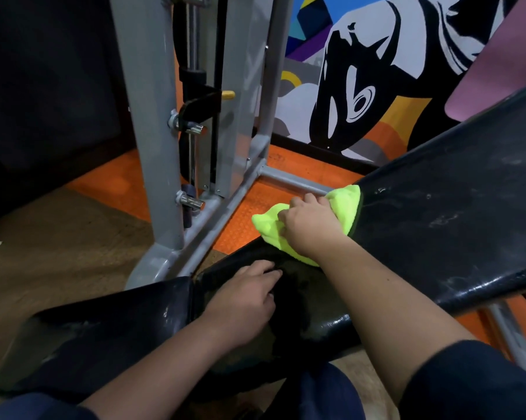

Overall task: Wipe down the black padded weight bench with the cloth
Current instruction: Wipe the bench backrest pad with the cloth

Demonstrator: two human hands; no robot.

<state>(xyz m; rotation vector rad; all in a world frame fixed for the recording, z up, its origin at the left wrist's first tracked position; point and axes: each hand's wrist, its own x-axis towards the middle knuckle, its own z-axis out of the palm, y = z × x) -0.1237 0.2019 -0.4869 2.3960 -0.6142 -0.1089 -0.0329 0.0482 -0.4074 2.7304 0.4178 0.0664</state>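
Backrest pad [455, 219] runs long, rising rightward away from our right hand [308, 221], which grips the yellow-green cloth [345, 201] bunched against that pad's lower end; our left hand [246, 294] rests loosely curled, holding nothing, on the seat pad [322, 322] just below, so we judge the wipe goes up along it

No readable text, label or number anywhere
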